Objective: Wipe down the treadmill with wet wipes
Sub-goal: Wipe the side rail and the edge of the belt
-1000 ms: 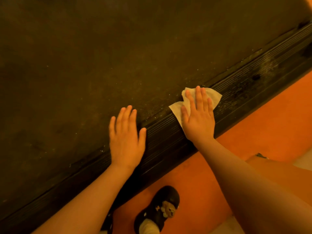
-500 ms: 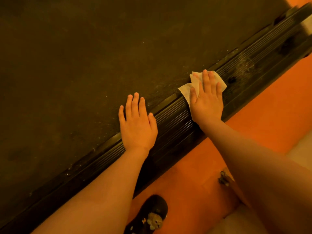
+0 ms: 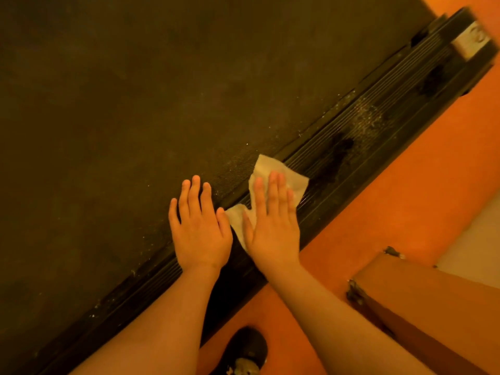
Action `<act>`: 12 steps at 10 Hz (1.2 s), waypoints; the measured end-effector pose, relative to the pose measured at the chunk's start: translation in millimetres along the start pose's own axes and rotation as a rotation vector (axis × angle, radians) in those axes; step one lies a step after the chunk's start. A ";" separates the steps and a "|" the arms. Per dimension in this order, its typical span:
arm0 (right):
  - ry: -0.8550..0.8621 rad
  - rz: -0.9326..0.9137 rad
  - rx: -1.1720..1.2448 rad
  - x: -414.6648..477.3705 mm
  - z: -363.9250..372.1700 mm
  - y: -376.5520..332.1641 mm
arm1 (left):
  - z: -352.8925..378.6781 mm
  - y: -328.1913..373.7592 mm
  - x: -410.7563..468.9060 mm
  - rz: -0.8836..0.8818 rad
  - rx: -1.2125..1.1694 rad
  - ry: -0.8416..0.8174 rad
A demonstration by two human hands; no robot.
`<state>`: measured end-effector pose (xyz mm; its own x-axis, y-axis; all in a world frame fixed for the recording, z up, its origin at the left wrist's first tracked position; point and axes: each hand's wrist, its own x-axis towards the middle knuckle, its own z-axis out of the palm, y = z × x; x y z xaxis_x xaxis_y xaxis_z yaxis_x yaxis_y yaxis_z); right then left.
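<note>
Wipe (image 3: 266,166) under fingers (image 3: 276,190) of R hand (image 3: 273,226) (on rail (image 3: 365,125), prob. pressed).

**What the View Hides**

The right hand (image 3: 273,226) covers the middle of the wipe (image 3: 270,166) — only its corners show. The treadmill belt (image 3: 135,104) runs off the top and left edges; the side rail (image 3: 378,123) is hidden under both forearms (image 3: 162,320) toward 7 o'clock. A shoe (image 3: 249,347) at 6 o'clock is cut by the bottom edge. The pale plate (image 3: 472,43) at 1 o'clock is too blurred to read.
</note>
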<state>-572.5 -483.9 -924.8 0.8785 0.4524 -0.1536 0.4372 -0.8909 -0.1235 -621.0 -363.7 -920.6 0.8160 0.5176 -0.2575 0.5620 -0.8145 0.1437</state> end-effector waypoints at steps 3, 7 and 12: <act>0.019 0.009 -0.001 57.8 -12.6 70.9 | -0.8 -0.3 -0.8 0.003 0.001 0.024; 0.083 0.271 0.019 4.1 -5.0 50.9 | 1.6 -0.2 -1.3 0.004 -0.018 0.038; 0.109 0.494 0.036 73.7 -22.9 118.5 | 2.9 -1.1 -1.4 0.015 -0.013 0.051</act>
<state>-451.6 -557.1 -928.4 0.9946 -0.0310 -0.0992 -0.0406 -0.9946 -0.0958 -623.2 -364.3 -923.2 0.8302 0.5179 -0.2062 0.5507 -0.8194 0.1594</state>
